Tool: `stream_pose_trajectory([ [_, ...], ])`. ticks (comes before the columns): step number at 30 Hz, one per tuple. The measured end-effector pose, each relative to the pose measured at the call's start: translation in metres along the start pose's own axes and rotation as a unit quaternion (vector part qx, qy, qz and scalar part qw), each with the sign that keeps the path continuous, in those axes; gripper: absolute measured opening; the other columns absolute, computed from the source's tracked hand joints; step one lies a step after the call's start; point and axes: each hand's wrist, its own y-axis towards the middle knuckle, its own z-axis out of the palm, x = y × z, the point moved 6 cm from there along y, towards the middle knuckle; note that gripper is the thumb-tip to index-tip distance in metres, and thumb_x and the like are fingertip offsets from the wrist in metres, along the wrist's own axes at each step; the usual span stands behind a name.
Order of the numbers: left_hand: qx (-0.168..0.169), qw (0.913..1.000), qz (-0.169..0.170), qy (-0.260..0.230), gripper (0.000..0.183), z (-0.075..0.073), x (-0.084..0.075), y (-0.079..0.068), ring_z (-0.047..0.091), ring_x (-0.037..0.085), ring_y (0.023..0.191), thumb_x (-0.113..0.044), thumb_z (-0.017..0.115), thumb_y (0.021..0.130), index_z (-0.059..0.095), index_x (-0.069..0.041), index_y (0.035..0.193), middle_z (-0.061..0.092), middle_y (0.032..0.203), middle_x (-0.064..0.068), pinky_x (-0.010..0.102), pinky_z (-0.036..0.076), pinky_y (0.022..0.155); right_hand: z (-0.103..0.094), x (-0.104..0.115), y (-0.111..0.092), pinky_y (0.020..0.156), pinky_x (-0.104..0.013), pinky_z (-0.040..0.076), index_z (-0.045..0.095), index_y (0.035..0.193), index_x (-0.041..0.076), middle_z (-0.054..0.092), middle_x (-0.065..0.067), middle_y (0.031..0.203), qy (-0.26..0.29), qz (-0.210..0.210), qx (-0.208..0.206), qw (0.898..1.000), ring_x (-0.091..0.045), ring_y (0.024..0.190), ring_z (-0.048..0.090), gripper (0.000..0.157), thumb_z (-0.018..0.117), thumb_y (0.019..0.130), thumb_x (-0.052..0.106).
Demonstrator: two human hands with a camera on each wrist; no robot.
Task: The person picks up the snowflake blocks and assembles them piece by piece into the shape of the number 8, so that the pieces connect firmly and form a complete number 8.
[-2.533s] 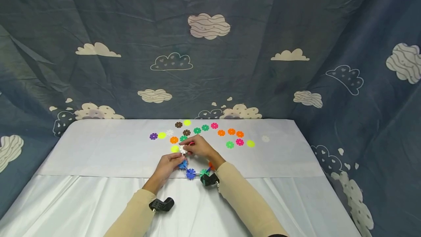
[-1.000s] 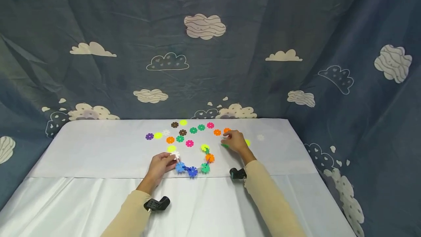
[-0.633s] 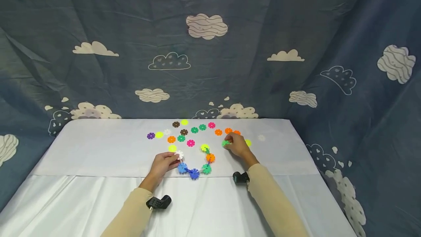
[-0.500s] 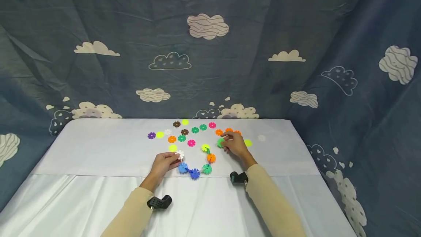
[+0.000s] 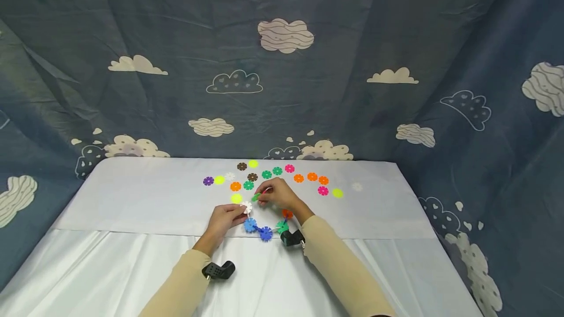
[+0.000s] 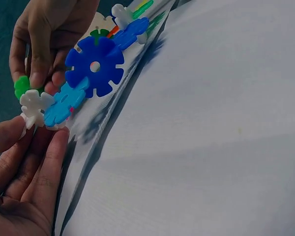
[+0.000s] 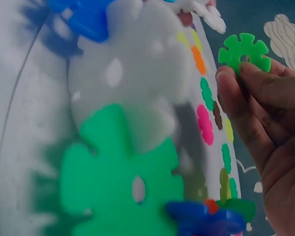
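My left hand pinches a white snowflake disc between thumb and fingers. It forms the left end of a curved chain of slotted discs: a light blue disc, a dark blue disc, a green disc and an orange disc, with others linking them. My right hand pinches a bright green snowflake disc just above the white one. In the left wrist view the two discs overlap; whether they are joined I cannot tell. My right forearm hides the chain's far end in the head view.
Loose discs lie flat across the back of the white table: purple, brown, several orange, pink, yellow and a pale one. A dark cloud-patterned curtain hangs behind.
My right hand has picked up the bright green disc from the right side of the table and carried it left to the white disc. My left hand keeps its pinch on the white disc.
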Motion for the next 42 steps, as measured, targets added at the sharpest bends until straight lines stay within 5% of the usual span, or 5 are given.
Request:
stream_pose_trajectory([
  [11,0.002,0.9998,0.016,-0.008,0.023,0.0,-0.005,0.003,0.068,0.017,0.08,-0.003,0.058,0.095,0.063,0.015,0.11,0.067,0.099,0.019,0.03,0.057,0.078,-0.001,0.015,0.005,0.069,-0.022,0.053,0.074,0.086,0.001,0.071,-0.003,0.078,-0.075,-0.085,0.019,0.993,-0.009,0.066,0.063,0.003,0.072,0.085,0.001],
  [18,-0.014,0.9992,0.038,0.007,0.022,0.003,-0.005,0.0,0.069,0.015,0.075,-0.001,0.06,0.094,0.063,0.017,0.106,0.069,0.094,0.017,0.028,0.058,0.073,0.005,0.017,0.008,0.064,-0.022,0.054,0.074,0.08,-0.004,0.071,-0.012,0.077,-0.076,-0.1,0.028,0.992,-0.011,0.064,0.063,0.003,0.074,0.078,-0.006],
  [30,-0.06,0.997,0.028,0.039,0.021,0.001,-0.001,-0.006,0.065,0.009,0.064,-0.003,0.062,0.093,0.066,0.015,0.104,0.07,0.084,0.014,0.021,0.057,0.062,0.018,0.026,0.008,0.064,-0.015,0.052,0.075,0.075,0.001,0.072,-0.006,0.077,-0.16,-0.182,0.045,0.969,-0.007,0.068,0.063,0.009,0.075,0.076,-0.009],
  [42,0.047,0.9982,0.033,0.019,0.035,0.01,-0.003,-0.003,0.067,0.02,0.086,-0.009,0.058,0.096,0.055,0.014,0.122,0.066,0.108,0.023,0.035,0.057,0.081,0.016,0.018,0.008,0.066,-0.017,0.053,0.075,0.085,0.0,0.072,-0.009,0.083,-0.12,-0.106,0.072,0.985,-0.006,0.07,0.063,0.009,0.073,0.079,-0.007],
])
